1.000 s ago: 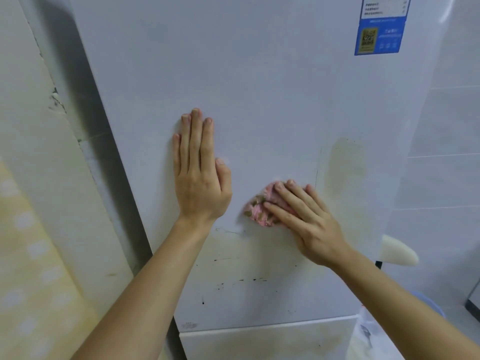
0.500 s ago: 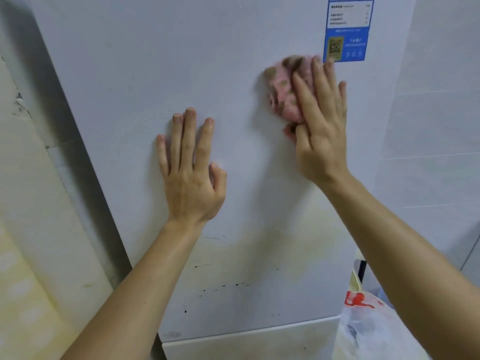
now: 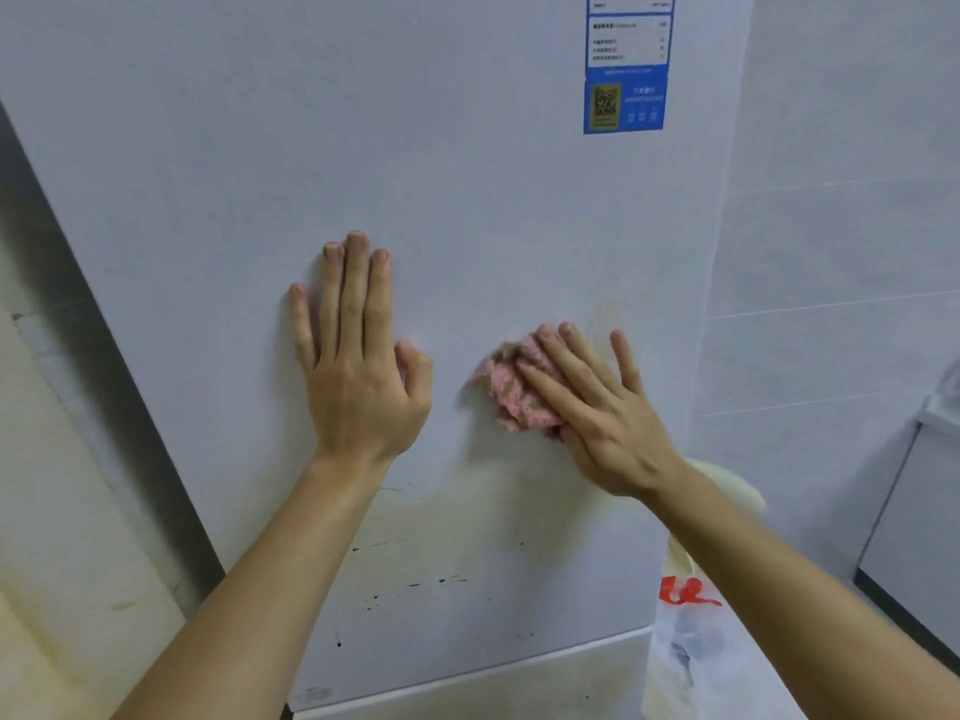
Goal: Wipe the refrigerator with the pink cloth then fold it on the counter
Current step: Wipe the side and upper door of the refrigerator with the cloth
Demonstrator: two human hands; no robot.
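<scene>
Pink cloth [image 3: 511,394] bunched into a wad, pressed against the refrigerator [image 3: 415,148] door by right hand [image 3: 602,423]; fingers straight, pointing up-left, not clenched round it. Wad's longer side runs roughly vertical. Left hand [image 3: 358,376] flat on door just beside it, holding nothing. Plastic bag [image 3: 680,657] lower right, red print; contents can't tell.

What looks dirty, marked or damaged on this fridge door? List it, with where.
The refrigerator door has a yellowish stain below the right hand, and short black scuff marks lower down. The pink cloth under that hand shows a brownish soiled patch at its top edge. Nothing looks broken.
</scene>
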